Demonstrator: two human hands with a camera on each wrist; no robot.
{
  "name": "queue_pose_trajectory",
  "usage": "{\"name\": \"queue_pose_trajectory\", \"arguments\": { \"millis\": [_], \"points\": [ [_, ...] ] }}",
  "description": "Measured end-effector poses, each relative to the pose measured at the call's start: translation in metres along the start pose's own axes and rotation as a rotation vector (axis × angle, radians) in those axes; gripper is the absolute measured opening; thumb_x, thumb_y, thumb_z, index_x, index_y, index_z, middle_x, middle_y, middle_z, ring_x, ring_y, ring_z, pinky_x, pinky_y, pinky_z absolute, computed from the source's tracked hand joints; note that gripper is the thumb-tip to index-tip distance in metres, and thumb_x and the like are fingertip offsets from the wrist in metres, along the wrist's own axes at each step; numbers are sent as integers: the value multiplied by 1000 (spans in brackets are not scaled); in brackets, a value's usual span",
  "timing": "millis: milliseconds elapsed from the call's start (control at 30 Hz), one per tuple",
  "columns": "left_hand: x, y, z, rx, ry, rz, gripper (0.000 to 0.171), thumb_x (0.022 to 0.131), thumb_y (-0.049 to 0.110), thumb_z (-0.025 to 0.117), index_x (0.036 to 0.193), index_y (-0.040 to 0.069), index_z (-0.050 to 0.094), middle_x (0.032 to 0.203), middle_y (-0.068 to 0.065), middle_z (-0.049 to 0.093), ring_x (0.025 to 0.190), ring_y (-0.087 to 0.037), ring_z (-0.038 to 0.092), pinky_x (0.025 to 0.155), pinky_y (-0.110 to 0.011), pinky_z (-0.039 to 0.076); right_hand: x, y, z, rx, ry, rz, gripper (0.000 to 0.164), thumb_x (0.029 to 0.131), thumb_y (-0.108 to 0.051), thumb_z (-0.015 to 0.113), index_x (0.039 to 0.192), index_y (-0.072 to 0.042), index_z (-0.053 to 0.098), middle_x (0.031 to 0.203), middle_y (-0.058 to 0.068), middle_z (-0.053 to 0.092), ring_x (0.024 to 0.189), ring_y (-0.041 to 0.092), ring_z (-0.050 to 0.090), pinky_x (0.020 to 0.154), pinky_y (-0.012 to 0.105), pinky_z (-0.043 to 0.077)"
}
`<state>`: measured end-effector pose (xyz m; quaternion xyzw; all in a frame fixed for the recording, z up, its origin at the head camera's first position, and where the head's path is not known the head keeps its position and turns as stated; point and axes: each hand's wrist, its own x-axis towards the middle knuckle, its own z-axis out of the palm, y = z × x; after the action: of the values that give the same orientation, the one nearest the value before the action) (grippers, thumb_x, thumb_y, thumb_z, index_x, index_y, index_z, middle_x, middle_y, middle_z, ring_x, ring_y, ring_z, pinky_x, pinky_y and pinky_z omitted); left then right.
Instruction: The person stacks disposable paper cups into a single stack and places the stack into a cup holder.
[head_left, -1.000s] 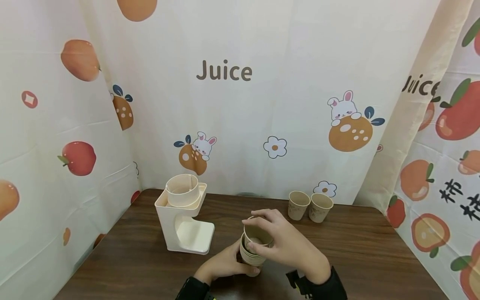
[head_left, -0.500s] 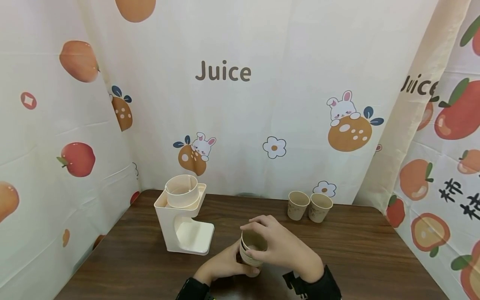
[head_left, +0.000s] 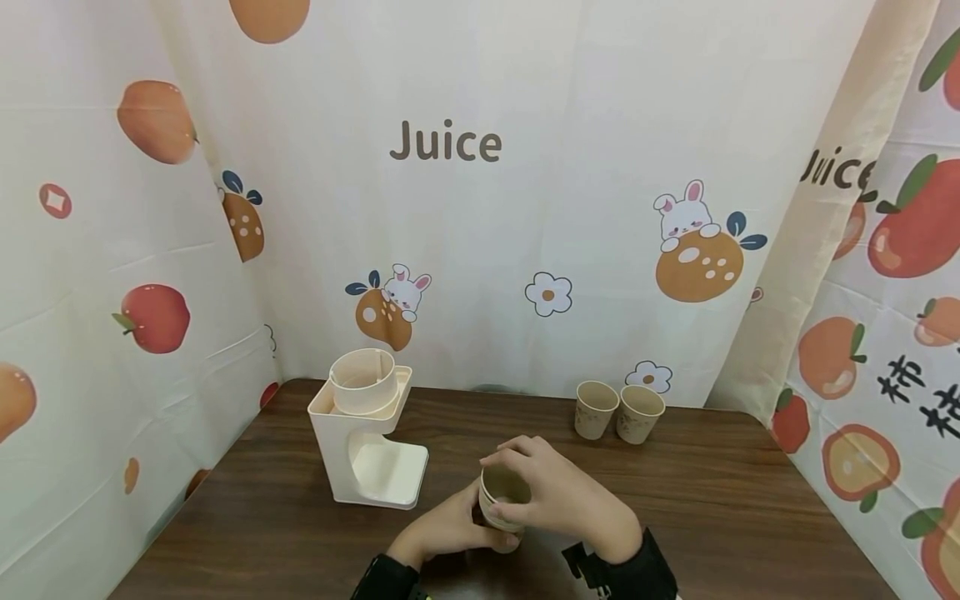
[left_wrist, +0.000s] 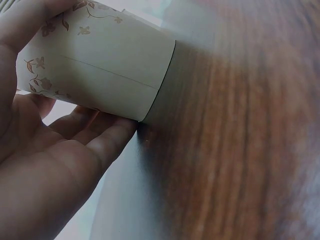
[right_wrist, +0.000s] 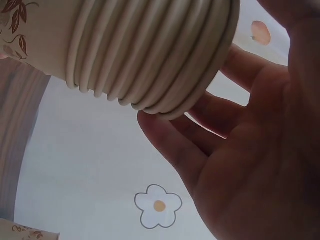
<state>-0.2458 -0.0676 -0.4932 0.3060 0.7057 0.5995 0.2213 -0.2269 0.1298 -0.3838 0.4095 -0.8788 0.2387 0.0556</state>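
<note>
we see a risk of the stack of paper cups [head_left: 501, 504] tipping or sliding on the brown surface [head_left: 735, 508] – it is tall and narrow, and both hands pull on it from different heights. a second risk, as we judge it, is that the nested rims [right_wrist: 155, 55] cling together, so more than one cup comes away at once, or a rim gets crushed by the fingers around it.

the stack stands upright near the front edge of the surface, between the two hands. our left hand [head_left: 450, 527] wraps around its lower part, fingers curled against the printed wall [left_wrist: 100, 65], holding it steady. our right hand [head_left: 558, 492] comes over from the right and closes on the top of the stack, fingers curved round the uppermost rim – the right wrist view shows the packed rims just beside the palm [right_wrist: 250, 165].

a white cup holder [head_left: 367, 433] stands to the left, apart from the stack, and two single cups [head_left: 618, 410] wait at the back right, touching each other.
</note>
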Motion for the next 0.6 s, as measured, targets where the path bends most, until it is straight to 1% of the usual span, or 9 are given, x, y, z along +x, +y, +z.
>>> {"name": "queue_pose_trajectory", "arguments": {
  "millis": [133,233,400,533,600],
  "points": [
    [0,1,0,-8,-3,-3,68,83,26,69,139,33,30,130,-1,50,111,-18,52,95,-44,40,-1,1,-1,2,-14,10,44,85,-46,64,123,-28,56,121,-5,53,110,12,45,85,38,48],
    [-1,2,1,-5,3,-3,71,83,26,70,140,33,28,128,1,52,110,-18,52,95,-45,40,-1,2,-2,22,-35,32,45,87,-51,59,125,-27,55,123,-4,52,112,13,45,86,40,48],
    [-1,4,1,11,11,-7,72,82,26,70,140,34,28,122,1,57,108,-18,54,94,-45,41,-1,5,-5,73,-58,112,44,90,-55,51,126,-32,53,127,-8,50,117,11,41,92,44,45],
    [-1,5,1,21,27,-6,72,81,26,72,139,34,30,122,0,56,108,-17,53,93,-46,41,-2,14,-7,69,-12,152,41,90,-56,50,124,-35,53,125,-11,51,117,8,41,93,43,45],
    [-2,5,1,26,46,-14,74,80,26,73,139,36,30,124,0,55,109,-16,52,94,-47,39,-3,21,-8,57,24,156,40,90,-54,50,124,-32,55,124,-10,53,115,9,43,92,43,45]
  ]
}}
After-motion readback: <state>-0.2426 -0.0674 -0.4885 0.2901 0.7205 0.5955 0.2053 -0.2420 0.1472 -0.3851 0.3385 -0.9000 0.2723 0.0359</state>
